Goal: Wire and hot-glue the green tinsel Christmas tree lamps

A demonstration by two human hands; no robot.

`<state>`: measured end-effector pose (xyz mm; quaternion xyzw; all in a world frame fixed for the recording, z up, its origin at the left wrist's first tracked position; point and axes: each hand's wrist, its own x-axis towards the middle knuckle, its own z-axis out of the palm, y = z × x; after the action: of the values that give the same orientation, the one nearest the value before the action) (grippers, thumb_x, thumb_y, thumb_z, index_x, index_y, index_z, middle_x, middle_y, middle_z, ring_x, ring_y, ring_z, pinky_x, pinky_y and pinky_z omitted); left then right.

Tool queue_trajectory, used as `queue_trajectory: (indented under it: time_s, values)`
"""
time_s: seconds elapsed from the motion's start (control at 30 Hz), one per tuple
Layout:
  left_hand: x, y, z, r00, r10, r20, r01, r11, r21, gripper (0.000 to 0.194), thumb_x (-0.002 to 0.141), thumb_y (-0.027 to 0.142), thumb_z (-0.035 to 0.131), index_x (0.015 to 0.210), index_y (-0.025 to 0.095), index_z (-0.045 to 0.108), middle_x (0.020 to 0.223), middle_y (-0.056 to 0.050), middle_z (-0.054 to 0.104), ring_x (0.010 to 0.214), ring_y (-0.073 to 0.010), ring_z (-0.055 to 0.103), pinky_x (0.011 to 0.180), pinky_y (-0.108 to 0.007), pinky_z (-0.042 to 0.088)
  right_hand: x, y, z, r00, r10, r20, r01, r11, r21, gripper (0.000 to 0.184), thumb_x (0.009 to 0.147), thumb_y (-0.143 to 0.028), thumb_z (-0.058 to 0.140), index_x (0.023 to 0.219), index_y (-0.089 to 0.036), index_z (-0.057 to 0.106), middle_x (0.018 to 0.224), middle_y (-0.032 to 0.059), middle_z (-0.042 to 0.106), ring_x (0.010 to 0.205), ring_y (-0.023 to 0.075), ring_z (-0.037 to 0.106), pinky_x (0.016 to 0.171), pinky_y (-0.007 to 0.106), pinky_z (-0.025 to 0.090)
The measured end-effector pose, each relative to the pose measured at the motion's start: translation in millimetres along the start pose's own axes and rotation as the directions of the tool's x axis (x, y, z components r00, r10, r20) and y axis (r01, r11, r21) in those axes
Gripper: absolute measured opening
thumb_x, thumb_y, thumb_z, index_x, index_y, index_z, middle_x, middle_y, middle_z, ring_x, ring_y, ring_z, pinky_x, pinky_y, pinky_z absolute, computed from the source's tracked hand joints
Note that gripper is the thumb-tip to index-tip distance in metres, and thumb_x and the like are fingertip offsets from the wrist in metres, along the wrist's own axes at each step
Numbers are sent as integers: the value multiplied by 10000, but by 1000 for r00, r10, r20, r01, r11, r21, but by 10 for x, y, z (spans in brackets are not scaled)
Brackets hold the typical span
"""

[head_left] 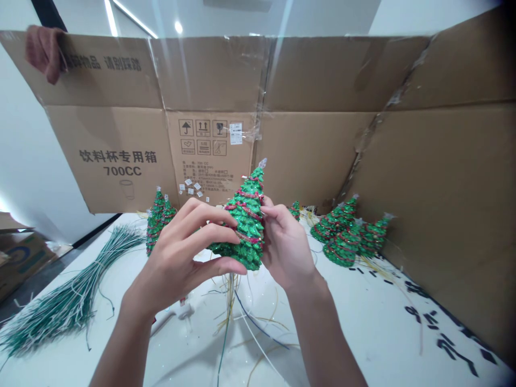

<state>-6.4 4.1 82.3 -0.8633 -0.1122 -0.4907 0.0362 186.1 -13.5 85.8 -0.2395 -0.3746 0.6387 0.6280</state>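
Note:
Between my two hands a small glittery green Christmas tree (250,226) with red garlands and a clear star on top is held up above the white table (193,355), tilted slightly right. My left hand (185,247) grips its left side, the thumb near the base and the fingers across the front. My right hand (288,242) closes on its right edge, with some fingertips hidden behind it. Several thin wires (228,328), green, white, blue and yellowish, show below the tree; where their upper ends go is hidden.
A bundle of green and white wires (76,290) lies at the left. More small trees stand behind my left hand (155,217) and at the right (342,242). A white tube-like item (165,320) lies near my left wrist. Cardboard walls (322,150) enclose the back and right.

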Motion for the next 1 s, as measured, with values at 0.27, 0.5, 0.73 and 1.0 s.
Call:
queue_trajectory:
  time_s: [0.27, 0.5, 0.73, 1.0]
  values:
    - [11, 7, -11, 1000, -4, 7, 4, 1000, -14, 370, 882, 338, 887, 1153, 183, 687, 1146, -69, 746, 1017, -196, 655, 929, -360, 493, 4, 19, -17, 999, -6, -32, 7, 1000, 22, 240, 913, -289, 626, 1145, -313, 684, 1132, -13, 795, 1198, 269, 693, 1087, 431, 519]
    - [10, 22, -15, 1000, -9, 17, 9, 1000, 10, 292, 918, 352, 857, 1095, 188, 692, 1146, -70, 727, 1027, -193, 641, 924, -353, 494, 9, 10, -19, 1000, -14, -20, 14, 999, 29, 318, 910, -292, 631, 1227, -307, 662, 1111, -7, 783, 1184, 272, 689, 1059, 424, 519]
    - [12, 26, -26, 999, -14, 36, 13, 1000, 17, 305, 920, 353, 852, 1097, 179, 674, 1152, -75, 722, 1033, -199, 632, 930, -364, 494, 10, 10, -14, 1000, 4, -17, -4, 1000, 8, 311, 918, -300, 615, 1228, -303, 646, 1073, -7, 780, 1126, 273, 698, 1000, 430, 536]
    - [7, 16, -11, 1000, 2, 12, -2, 1000, 23, 273, 944, 385, 829, 1105, 207, 699, 1141, -72, 727, 1003, -198, 637, 906, -370, 504, 7, 14, -14, 1000, 4, -7, -4, 1000, 1, 220, 905, -316, 633, 1123, -291, 647, 1098, 0, 778, 1134, 269, 694, 1005, 418, 536]
